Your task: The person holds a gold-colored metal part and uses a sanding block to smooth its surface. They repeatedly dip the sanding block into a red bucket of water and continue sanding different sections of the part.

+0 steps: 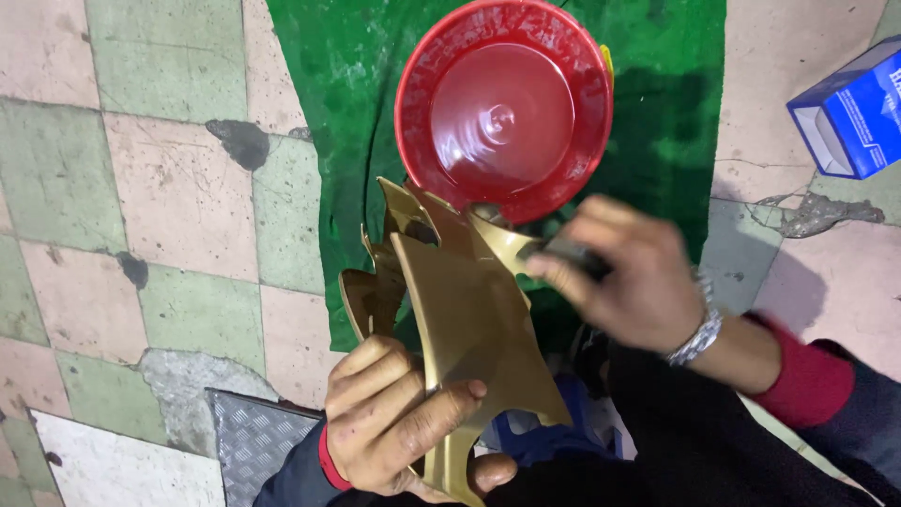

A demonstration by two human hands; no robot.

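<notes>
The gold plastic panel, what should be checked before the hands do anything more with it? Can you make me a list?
1. Left hand grips the gold, pointed plastic panel firmly: ok, fingers wrap its lower edge.
2. Right hand holds its dark tool securely: cannot tell, blurred.
3. Tool tip meets the panel: cannot tell, blurred.
4. Round red plastic basin sits flat on the green cloth: ok.
5. Basin holds liquid: cannot tell.
6. Blue and white cardboard box stays out of the way: ok, off to the side.
</notes>
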